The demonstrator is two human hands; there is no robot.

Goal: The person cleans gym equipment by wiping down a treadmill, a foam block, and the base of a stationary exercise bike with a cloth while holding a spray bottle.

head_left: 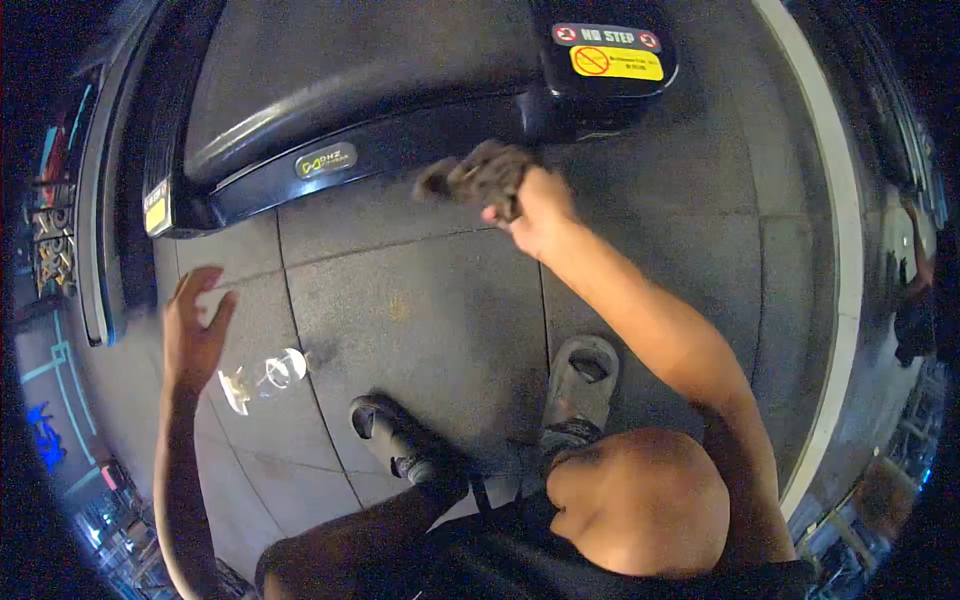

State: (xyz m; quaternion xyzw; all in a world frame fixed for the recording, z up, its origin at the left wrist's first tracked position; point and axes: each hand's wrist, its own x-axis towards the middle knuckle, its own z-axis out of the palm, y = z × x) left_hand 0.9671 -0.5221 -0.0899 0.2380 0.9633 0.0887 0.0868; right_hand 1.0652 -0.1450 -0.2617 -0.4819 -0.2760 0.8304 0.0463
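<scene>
A dark, crumpled cloth (485,180) is bunched in my right hand (540,212), its loose end trailing to the left. The hand is closed round it, just in front of the treadmill's black end cover (400,143); whether the cloth touches the cover I cannot tell. On the left, my left hand (197,320) hangs above the floor with nothing in it, thumb and fingers apart and curved. It is below the left corner of the treadmill (370,60). A "NO STEP" label (607,37) and a yellow warning sticker (617,64) are on the treadmill's right corner.
Dark floor tiles (410,300) with seams lie under me. My feet, in grey slides (582,385), stand behind the machine. A pale strip (840,250) runs along the right side. Bright light patches (283,370) show on the floor near my left hand.
</scene>
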